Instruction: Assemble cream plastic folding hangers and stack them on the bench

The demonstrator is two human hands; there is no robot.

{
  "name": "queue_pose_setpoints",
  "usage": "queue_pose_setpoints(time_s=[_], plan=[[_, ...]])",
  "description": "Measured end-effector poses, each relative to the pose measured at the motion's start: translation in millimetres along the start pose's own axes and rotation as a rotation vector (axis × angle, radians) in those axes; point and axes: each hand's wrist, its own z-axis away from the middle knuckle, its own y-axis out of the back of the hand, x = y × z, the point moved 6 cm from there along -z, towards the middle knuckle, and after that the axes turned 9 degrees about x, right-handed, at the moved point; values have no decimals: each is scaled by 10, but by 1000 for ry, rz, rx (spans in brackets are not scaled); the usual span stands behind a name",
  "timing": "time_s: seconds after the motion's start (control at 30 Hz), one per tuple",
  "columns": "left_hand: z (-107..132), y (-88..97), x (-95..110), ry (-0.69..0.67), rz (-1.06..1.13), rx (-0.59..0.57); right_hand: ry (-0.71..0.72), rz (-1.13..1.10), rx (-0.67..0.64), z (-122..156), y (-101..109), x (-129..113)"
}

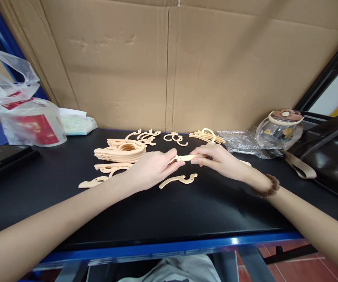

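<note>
Above the middle of the black tabletop, my left hand [154,166] and my right hand [214,158] meet at a cream plastic hanger piece [185,158]. The left thumb and fingers pinch its left end, where a small joint shows. Its right end is in my closed right fingers, which hide part of it. Just below lies a loose hanger arm [171,181] beside a hanger hook [190,179]. Near my left forearm are a stack of hanger pieces [118,154] and more loose hanger parts [94,183].
Several hooks [149,135] and a bundle of hanger arms [204,136] lie at the back. A plastic bag [35,121], tissue pack [77,123] and dark device [4,160] sit left. Right are plastic wrap [236,141], a clear bottle [280,129] and a black bag [327,152]. Cardboard [112,66] stands behind.
</note>
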Motion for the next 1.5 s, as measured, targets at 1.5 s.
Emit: queue_pose_setpoints(time_s=[1.5], plan=[[-7, 212, 112, -111, -169, 90, -27, 200, 97, -5, 49, -18]])
